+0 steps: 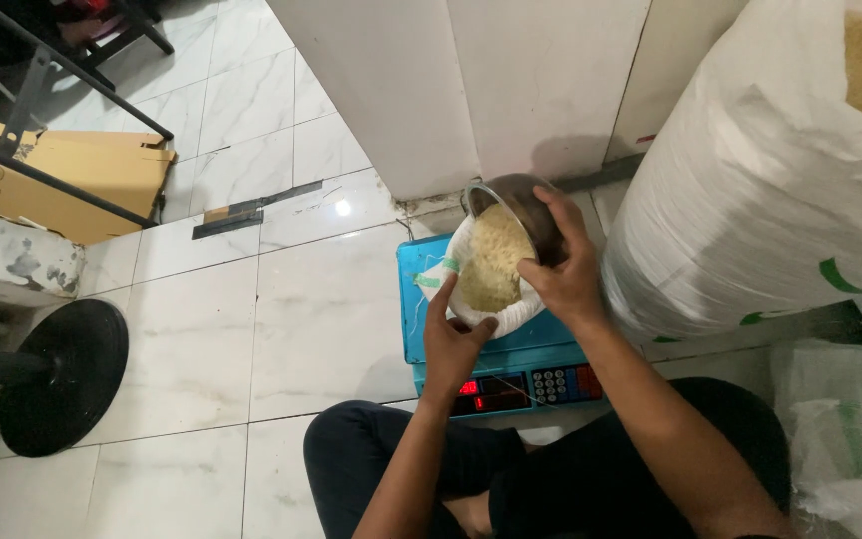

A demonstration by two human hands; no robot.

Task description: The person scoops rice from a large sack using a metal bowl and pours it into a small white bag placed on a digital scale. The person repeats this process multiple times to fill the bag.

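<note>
Your two arms are bare from the elbows down, with no sleeves, watch, bracelets or gloves showing. Your left hand and right hand are both uncovered, and no rings can be made out on the fingers. On your legs you wear dark, plain black trousers, the cloth smooth and unmarked, filling the bottom of the view.
</note>
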